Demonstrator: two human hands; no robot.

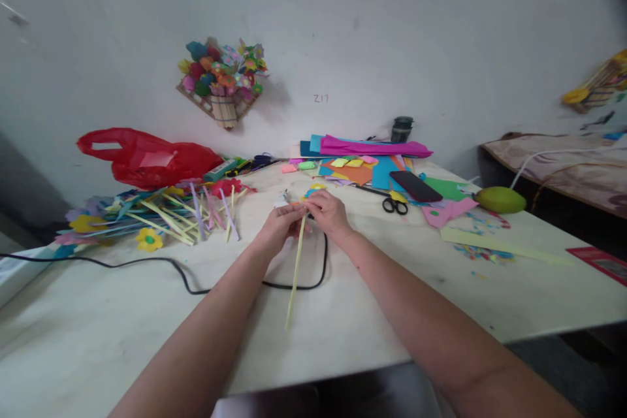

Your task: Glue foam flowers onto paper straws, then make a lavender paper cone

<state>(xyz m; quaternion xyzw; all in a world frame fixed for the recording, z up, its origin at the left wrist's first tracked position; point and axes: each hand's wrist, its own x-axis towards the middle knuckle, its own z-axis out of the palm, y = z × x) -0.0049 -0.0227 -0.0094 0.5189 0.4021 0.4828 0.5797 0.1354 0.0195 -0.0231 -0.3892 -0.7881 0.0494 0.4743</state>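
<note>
My left hand (280, 227) and my right hand (330, 214) meet over the middle of the table, fingers pinched together. Between them they grip the upper end of a long pale yellow paper strip (296, 268), which hangs down toward me. A bit of orange (296, 204) shows at the left fingertips; I cannot tell what it belongs to. Just beyond the fingers is a blue and yellow paper flower (316, 189), partly hidden; whether it joins the strip is unclear. A small whitish object (283, 197) lies behind my left hand.
Paper strips and flowers (171, 212) pile up at left, by a red plastic bag (151, 160). A black cord (189, 284) crosses beneath my hands. On the right are scissors (394, 204), a phone (415, 186), coloured sheets (360, 173), paper scraps (482, 253) and a green mango-like fruit (500, 200).
</note>
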